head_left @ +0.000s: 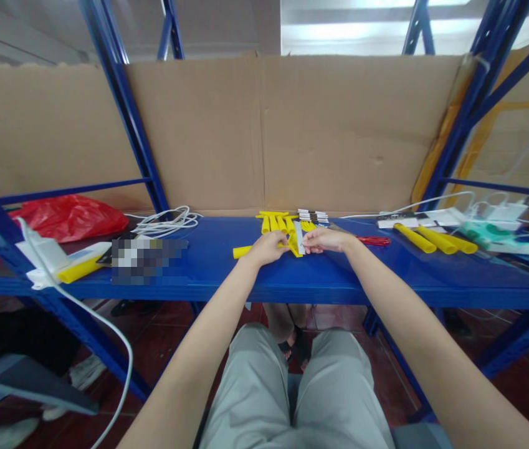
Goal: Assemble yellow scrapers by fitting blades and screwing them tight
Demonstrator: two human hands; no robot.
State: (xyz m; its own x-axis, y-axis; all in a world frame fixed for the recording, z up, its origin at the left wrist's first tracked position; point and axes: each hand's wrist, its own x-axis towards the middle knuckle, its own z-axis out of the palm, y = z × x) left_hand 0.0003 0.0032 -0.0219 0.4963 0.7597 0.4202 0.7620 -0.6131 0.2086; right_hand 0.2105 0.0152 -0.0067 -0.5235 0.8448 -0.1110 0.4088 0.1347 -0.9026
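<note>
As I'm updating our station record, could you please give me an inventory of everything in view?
Shelf: one, blue, middle
Posts: several, blue, both sides
Cardboard: several sheets, brown, behind
Bag: one, red, left
Cables: uncounted, white, both sides
Plugs: uncounted, white, both ends
Tubes: three, yellow, right; one far left; others centre
Striped stack: one, black-and-white, back centre
Wires: one bundle, red, right of centre
Wrapped item: one, green, far right
Blurred patch: one, mostly dark, left
Pale strip: one, grey-white, centre
Shoes: some, white, lower left
Sandals: uncounted, dark, under shelf
Trousers: one pair, grey-green, bottom centre
Arms: two, bare, reaching forward
Left hand: one, bare, left of strip
Right hand: one, bare, at the strip
</note>
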